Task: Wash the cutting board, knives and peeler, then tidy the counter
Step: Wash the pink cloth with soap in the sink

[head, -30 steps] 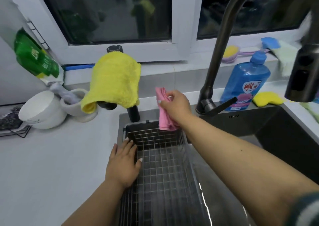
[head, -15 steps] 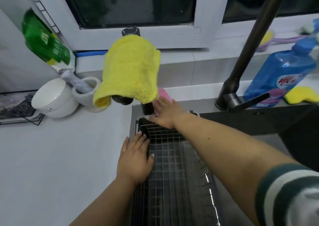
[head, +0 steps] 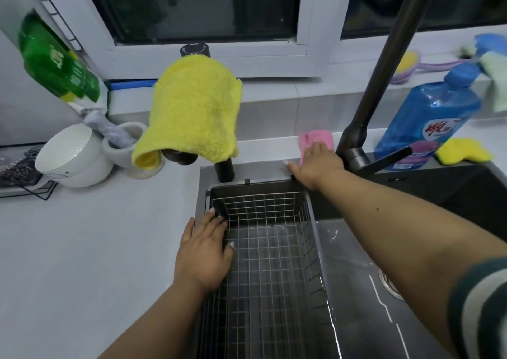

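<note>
Pressing flat, the right hand [head: 315, 163] pins a small pink cloth [head: 317, 140] to the sink's back ledge, seemingly wiping; its grip is open. The open left hand [head: 204, 251] steadies the wire rack [head: 274, 249]. No board or knives visible.

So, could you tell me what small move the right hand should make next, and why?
Probably sweep the pink cloth leftward along the grey sink ledge: the right hand presses it flat beside the dark tap base, with unwiped ledge stretching left.
</note>
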`<state>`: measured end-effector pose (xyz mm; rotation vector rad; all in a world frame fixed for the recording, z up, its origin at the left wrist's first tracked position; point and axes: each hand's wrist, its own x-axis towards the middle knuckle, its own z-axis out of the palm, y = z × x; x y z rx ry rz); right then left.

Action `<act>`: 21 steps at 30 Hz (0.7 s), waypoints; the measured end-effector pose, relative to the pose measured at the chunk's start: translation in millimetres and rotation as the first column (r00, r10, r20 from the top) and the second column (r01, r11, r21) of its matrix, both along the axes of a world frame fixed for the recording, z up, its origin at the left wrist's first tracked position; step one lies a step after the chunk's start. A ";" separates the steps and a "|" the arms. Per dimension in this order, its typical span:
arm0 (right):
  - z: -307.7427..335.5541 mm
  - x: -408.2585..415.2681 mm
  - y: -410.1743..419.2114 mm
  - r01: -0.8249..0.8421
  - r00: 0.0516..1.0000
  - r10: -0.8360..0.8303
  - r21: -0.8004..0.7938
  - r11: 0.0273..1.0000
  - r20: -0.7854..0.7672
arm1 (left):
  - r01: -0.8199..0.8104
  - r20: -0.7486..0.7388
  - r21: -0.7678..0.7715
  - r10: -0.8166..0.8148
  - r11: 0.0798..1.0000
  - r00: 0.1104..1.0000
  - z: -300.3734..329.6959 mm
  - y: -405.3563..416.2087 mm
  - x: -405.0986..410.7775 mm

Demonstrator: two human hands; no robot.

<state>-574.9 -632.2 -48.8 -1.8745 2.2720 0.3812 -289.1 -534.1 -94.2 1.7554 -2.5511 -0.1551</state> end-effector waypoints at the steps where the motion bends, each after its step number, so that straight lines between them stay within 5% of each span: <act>1: -1.0 3.3 -1.7 0.036 0.999 -0.036 0.000 0.999 0.023 | -0.002 0.000 -0.001 0.002 1.000 1.000 -0.2 0.1 -0.6; 7: -6.1 22.8 -25.4 0.219 0.941 -0.210 -0.006 0.976 0.266 | -0.010 0.017 -0.006 0.010 1.000 1.000 0.5 -1.4 -1.9; 11: -14.6 51.9 -37.0 0.159 0.927 -0.160 0.030 0.987 0.339 | -0.015 0.013 -0.012 0.015 1.000 1.000 1.0 -0.8 -2.6; 16: -6.5 34.8 -26.5 -0.031 0.950 0.063 -0.107 0.994 0.306 | -0.016 0.007 -0.018 0.016 1.000 1.000 -0.4 -2.2 0.4; 21: -13.4 18.7 -7.7 0.106 0.962 -0.081 -0.085 0.991 0.259 | -0.025 -0.012 -0.018 0.025 1.000 1.000 -1.8 -2.5 -0.8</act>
